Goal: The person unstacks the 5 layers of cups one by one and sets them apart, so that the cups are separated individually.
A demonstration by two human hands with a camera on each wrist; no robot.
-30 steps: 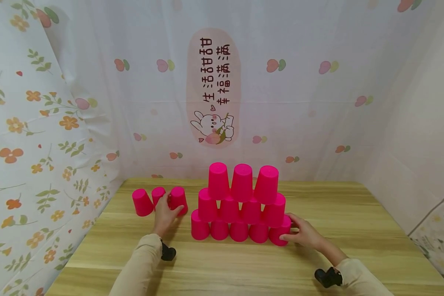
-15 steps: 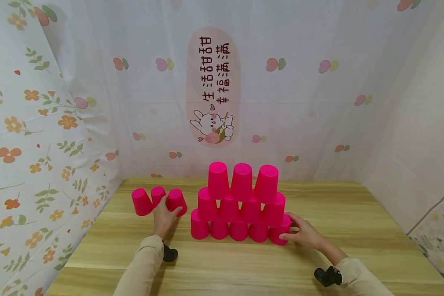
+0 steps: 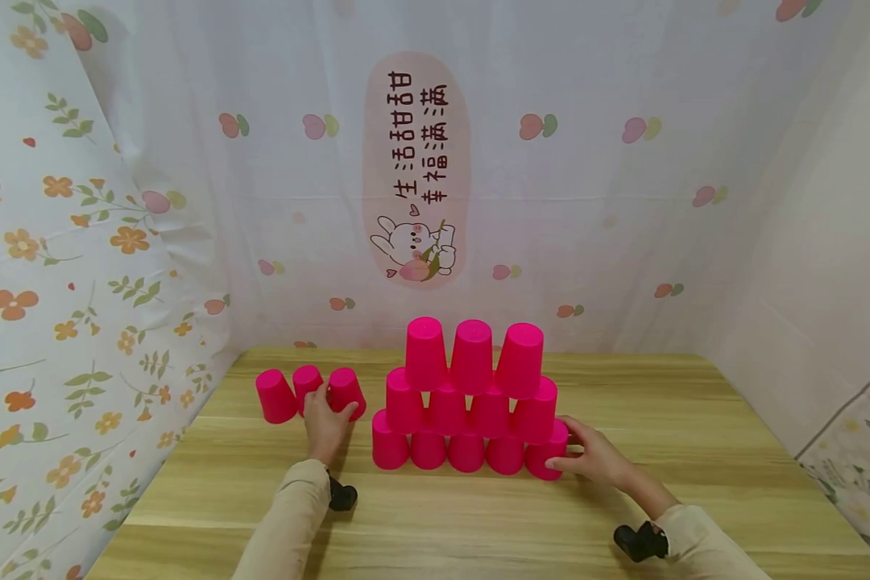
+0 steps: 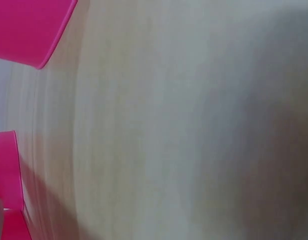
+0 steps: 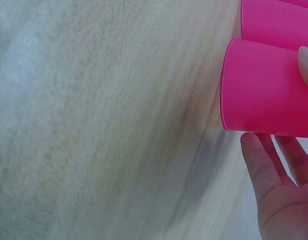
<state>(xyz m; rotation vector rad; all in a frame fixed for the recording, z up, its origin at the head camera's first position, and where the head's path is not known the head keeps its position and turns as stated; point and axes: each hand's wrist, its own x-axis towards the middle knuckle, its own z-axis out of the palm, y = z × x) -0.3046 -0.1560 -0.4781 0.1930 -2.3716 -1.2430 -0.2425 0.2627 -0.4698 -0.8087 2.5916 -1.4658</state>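
Left hand [image 3: 326,423]: grip holds right loose cup [image 3: 347,388], pink, upside down, beside middle loose cup [image 3: 307,382] and left loose cup [image 3: 276,397], left on bench [image 3: 449,524]. Right hand [image 3: 600,459]: thumb and fingers straddle bottom-right cup [image 3: 539,461] of pink stack [image 3: 448,411], rows five, four, three.

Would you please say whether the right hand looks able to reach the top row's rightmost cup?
Probably yes: nothing covers that top cup or stands to its right, where the right hand could rise.
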